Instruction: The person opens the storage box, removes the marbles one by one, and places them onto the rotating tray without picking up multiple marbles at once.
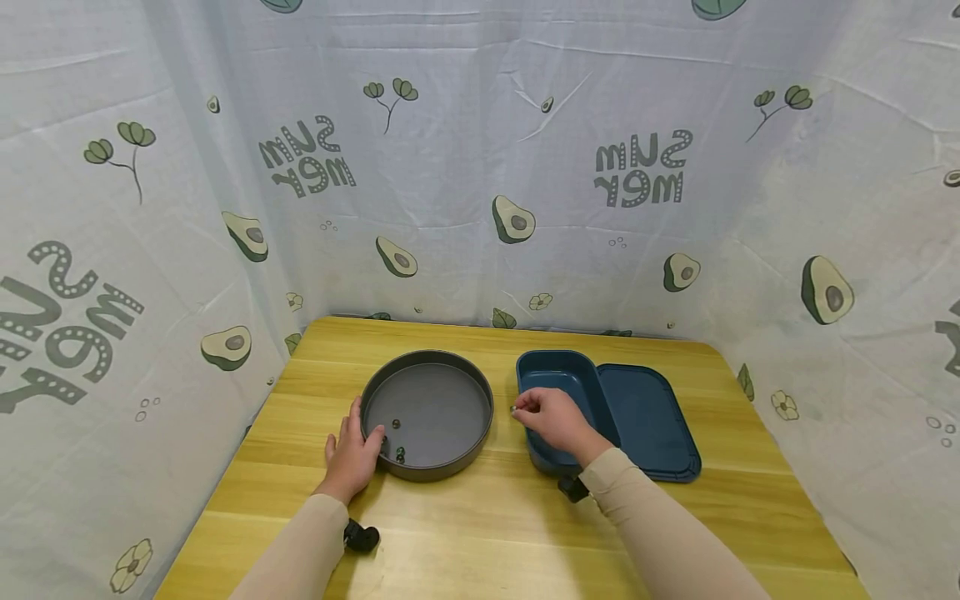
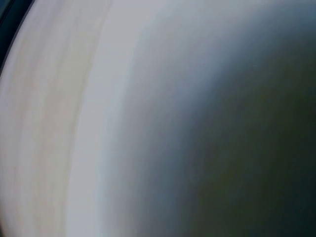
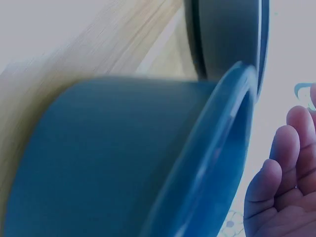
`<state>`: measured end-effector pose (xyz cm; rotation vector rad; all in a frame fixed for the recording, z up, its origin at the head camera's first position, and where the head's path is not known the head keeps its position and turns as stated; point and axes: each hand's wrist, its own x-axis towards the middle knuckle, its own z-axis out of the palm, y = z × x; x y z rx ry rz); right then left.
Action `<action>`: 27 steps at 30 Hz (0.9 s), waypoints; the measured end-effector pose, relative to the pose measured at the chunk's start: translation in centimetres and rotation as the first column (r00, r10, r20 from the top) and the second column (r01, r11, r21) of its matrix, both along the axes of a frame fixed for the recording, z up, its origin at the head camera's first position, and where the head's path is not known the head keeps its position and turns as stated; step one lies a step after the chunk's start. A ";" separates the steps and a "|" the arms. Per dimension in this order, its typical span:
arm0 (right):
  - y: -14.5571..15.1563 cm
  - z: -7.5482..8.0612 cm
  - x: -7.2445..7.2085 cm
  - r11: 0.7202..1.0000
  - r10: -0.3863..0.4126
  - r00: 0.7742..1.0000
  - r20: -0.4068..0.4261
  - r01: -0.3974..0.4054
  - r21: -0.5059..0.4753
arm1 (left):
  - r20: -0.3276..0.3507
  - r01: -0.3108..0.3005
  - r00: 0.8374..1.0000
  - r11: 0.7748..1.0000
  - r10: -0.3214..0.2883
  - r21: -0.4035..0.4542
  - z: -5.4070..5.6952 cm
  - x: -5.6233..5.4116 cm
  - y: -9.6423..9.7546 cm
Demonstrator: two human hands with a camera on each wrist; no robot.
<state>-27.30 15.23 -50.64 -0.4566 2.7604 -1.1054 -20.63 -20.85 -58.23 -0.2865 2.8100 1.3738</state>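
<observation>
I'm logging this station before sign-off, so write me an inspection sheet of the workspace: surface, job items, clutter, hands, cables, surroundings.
Surface: wood-grain table.
Job items: round grey pan with a few small marbles near its left side; deep blue box to its right, lidless.
Clutter: flat blue lid lying right of the box; possibly part of the job.
Left hand: left hand holds the pan's rim, thumb over it.
Right hand: right hand pinches a small ball near the box's left rim.
Cables: nothing seen.
Surroundings: pale curtain with avocado prints and mirrored lettering.
</observation>
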 end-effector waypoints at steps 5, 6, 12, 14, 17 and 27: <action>-1.6 0.3 0.2 0.999 0.007 1.000 0.007 -0.006 -0.049 | -0.006 -0.001 1.000 1.000 0.001 0.007 0.0 0.0 0.0; -2.0 0.4 0.2 0.998 0.005 1.000 0.015 -0.004 -0.062 | -0.014 -0.002 1.000 1.000 0.002 0.006 -0.1 0.0 0.0; -4.1 0.2 0.3 0.991 0.019 1.000 0.022 -0.016 -0.132 | -0.007 0.001 1.000 1.000 -0.001 0.004 -0.4 -0.1 -0.1; -4.8 0.1 0.4 0.988 0.032 0.999 0.031 -0.027 -0.149 | 0.004 0.002 1.000 1.000 -0.002 0.003 -0.4 -0.1 -0.1; -5.7 0.0 0.5 0.985 0.056 0.998 0.029 -0.051 -0.163 | 0.002 0.000 1.000 1.000 0.000 0.002 -0.3 -0.1 -0.1; -7.9 -0.4 0.8 0.975 0.117 0.993 0.033 -0.109 -0.193 | 0.001 0.006 1.000 1.000 -0.006 0.001 -0.3 0.0 -0.1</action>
